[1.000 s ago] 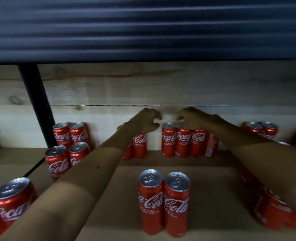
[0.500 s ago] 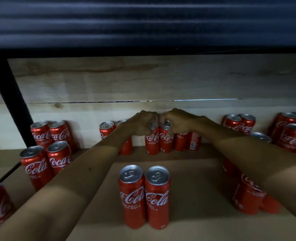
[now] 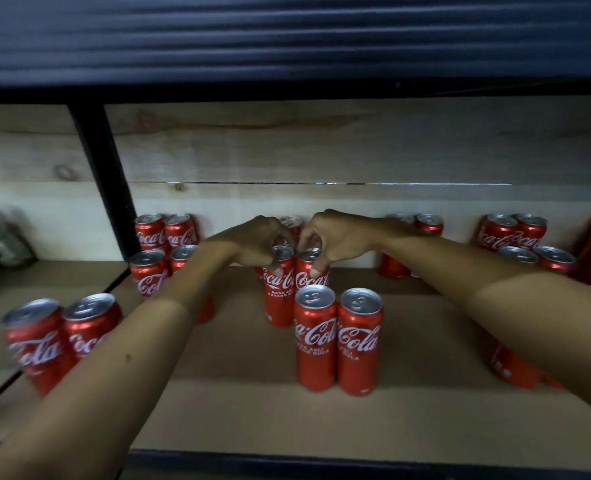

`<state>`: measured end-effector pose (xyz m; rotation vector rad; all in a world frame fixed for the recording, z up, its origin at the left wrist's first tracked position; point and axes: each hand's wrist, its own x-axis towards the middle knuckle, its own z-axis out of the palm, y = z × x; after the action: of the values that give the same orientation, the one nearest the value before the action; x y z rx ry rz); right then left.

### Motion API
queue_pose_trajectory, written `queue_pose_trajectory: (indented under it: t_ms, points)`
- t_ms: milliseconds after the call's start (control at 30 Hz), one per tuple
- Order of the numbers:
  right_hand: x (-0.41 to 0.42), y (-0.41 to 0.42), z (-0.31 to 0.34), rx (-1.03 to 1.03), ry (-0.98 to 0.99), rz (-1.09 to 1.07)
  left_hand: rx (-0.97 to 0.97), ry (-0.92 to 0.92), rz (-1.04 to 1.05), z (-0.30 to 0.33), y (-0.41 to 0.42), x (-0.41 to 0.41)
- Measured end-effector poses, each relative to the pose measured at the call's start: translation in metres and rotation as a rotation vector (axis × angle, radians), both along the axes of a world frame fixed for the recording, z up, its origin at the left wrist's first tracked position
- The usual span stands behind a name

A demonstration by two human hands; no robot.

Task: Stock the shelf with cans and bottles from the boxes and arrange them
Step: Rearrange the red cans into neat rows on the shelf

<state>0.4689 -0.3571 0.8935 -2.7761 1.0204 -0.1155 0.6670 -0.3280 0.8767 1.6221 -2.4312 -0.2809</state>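
You've drawn two Coca-Cola cans (image 3: 280, 289) forward from the far row; they now stand just behind the near pair (image 3: 337, 341). Your left hand (image 3: 256, 244) and right hand (image 3: 332, 240) each grip one by its top, building a column.

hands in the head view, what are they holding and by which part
Each hand grips one tall red Coca-Cola can by its top rim: the left hand holds the left can, the right hand the right can.
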Motion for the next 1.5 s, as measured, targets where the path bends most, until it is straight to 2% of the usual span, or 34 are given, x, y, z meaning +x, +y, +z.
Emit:
queue_pose_trajectory:
  t_ms: [200,367,600,933,1233,1500]
  points:
    - [0.059,0.023,0.004,0.022,0.057,0.084,0.069,-0.072,0.134,0.004,0.037,0.049]
    - [0.083,0.031,0.006,0.042,0.088,0.080,0.060,-0.070,0.132,0.005,0.056,0.068]
    - [0.080,0.033,0.009,-0.013,0.150,0.055,0.021,0.007,0.106,-0.001,0.062,0.068]
    - [0.079,0.053,0.014,0.074,0.142,0.093,0.092,0.023,0.037,0.005,0.074,0.071]
    - [0.079,0.060,0.016,0.080,0.175,0.076,0.049,0.050,0.049,0.004,0.085,0.066]
    - [0.077,0.059,0.014,0.119,0.156,0.008,0.154,0.037,0.038,0.009,0.084,0.067]
